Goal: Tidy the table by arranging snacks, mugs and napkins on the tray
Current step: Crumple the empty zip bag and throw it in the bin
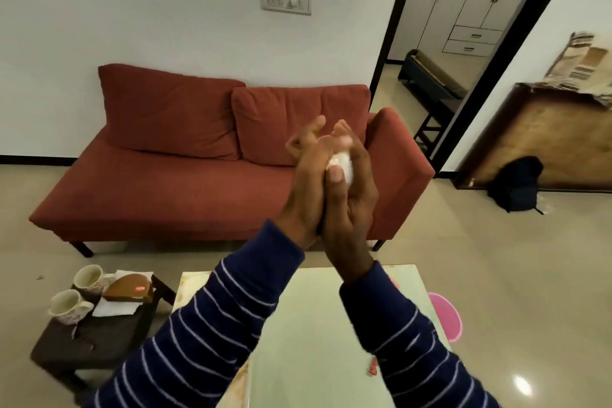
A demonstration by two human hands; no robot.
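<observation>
Red sofa [198, 156] behind, crumpled napkin [342, 164] pressed between left hand [306, 189], right hand [351, 205]

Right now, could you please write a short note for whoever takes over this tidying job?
Left hand and right hand are pressed together, raised, around a crumpled white napkin.
Two mugs, a brown snack pack and flat napkins sit on the dark side stool, at the left.
No tray is identifiable; a pink item shows beyond the table.
Left: everything.

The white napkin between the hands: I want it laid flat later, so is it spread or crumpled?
Crumpled: the white napkin shows only as a small wad pressed between left hand and right hand.
</observation>
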